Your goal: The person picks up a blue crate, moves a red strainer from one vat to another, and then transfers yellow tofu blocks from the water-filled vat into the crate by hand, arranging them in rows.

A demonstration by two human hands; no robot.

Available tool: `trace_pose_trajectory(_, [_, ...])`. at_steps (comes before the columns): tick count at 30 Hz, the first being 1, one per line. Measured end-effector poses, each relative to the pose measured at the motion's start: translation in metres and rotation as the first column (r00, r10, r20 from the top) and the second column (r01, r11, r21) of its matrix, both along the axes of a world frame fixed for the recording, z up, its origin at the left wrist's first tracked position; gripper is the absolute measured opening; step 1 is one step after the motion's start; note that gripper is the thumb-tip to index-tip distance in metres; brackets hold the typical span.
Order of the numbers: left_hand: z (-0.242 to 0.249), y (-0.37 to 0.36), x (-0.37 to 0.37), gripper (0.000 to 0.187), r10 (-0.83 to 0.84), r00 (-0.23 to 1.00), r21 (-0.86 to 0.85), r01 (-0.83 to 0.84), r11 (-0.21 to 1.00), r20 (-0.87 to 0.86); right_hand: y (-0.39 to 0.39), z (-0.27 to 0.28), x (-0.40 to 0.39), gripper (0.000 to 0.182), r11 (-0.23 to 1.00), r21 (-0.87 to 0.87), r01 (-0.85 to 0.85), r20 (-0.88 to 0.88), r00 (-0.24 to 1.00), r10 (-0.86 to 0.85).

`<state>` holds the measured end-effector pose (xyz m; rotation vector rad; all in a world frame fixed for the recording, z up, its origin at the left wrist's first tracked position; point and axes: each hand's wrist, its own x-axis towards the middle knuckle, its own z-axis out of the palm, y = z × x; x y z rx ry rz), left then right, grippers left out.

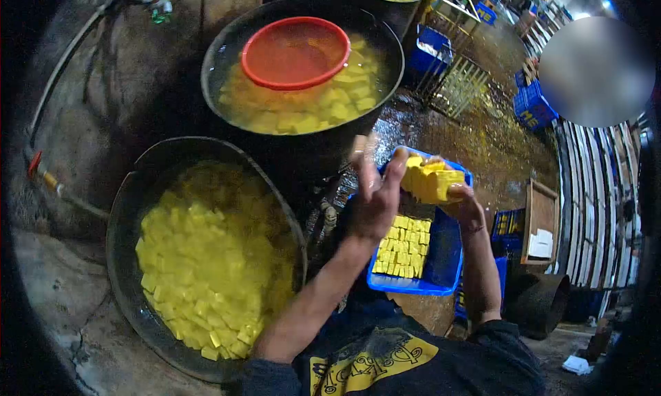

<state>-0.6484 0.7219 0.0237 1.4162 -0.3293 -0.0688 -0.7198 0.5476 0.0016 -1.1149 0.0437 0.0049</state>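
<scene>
My right hand (467, 204) is wrapped around a row of yellow tofu blocks (432, 181), held up over the blue crate (446, 275). To the left of them, my left hand (377, 202) is raised with its fingers apart and slightly smeared by motion; nothing shows in it. Below both hands, yellow tofu pieces (403, 248) lie packed in rows on the crate's bottom. The far part of the crate is partly hidden behind my hands and the held blocks.
A dark vat (120, 258) of tofu in liquid stands left of my arms. Behind it, a second vat (206, 86) carries a floating red basin (296, 55). A hose (51, 86) runs along the left wall. Blue crates (533, 105) and wooden slats (585, 203) are at the right.
</scene>
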Motion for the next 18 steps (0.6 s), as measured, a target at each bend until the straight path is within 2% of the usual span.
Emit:
trace_pose_trajectory(1, [-0.005,0.010,0.005,0.047,0.052,0.978,0.125,-0.078,0.989,0.202,-0.023,-0.043,-0.007,0.063,0.994,0.083,0.077,-0.093,0.993,-0.069])
trace_pose_trajectory(3, [-0.007,0.040,0.015,0.060,0.056,0.891,0.484,-0.296,0.823,0.450,-0.068,-0.135,-0.020,0.044,0.952,0.182,0.247,-0.327,0.928,-0.178])
trace_pose_trajectory(4, [-0.014,0.057,0.019,0.065,0.024,0.886,0.606,-0.336,0.721,0.463,-0.101,-0.220,-0.027,0.033,0.934,0.230,0.271,-0.439,0.886,-0.149])
trace_pose_trajectory(5, [-0.021,0.072,0.021,0.071,-0.012,0.882,0.711,-0.372,0.597,0.472,-0.113,-0.259,-0.021,0.030,0.906,0.294,0.304,-0.520,0.846,-0.115])
trace_pose_trajectory(7, [-0.033,0.088,0.016,0.077,-0.007,0.920,0.809,-0.342,0.478,0.393,-0.119,-0.269,0.001,0.029,0.969,-0.082,0.234,-0.534,0.810,-0.241])
trace_pose_trajectory(9, [-0.035,0.083,0.011,0.081,-0.014,0.931,0.843,-0.323,0.430,0.365,-0.136,-0.317,0.028,0.028,0.904,-0.393,0.168,-0.484,0.798,-0.358])
trace_pose_trajectory(10, [-0.035,0.082,0.012,0.085,-0.009,0.938,0.863,-0.314,0.396,0.346,-0.136,-0.336,0.038,0.032,0.905,-0.359,0.228,-0.562,0.721,-0.404])
trace_pose_trajectory(13, [-0.036,0.083,0.018,0.089,-0.003,0.953,0.904,-0.288,0.315,0.304,-0.136,-0.428,0.065,0.034,0.855,-0.518,-0.019,-0.642,0.670,-0.374])
trace_pose_trajectory(16, [-0.043,0.083,0.020,0.084,-0.016,0.955,0.909,-0.278,0.312,0.297,-0.111,-0.517,0.078,0.036,0.647,-0.686,-0.332,-0.670,0.636,-0.384])
trace_pose_trajectory(17, [-0.043,0.084,0.020,0.083,-0.006,0.957,0.903,-0.273,0.331,0.291,-0.102,-0.527,0.079,0.036,0.582,-0.709,-0.399,-0.674,0.627,-0.391])
trace_pose_trajectory(18, [-0.041,0.083,0.022,0.081,-0.005,0.954,0.911,-0.283,0.301,0.298,-0.095,-0.535,0.077,0.037,0.529,-0.725,-0.441,-0.673,0.619,-0.405])
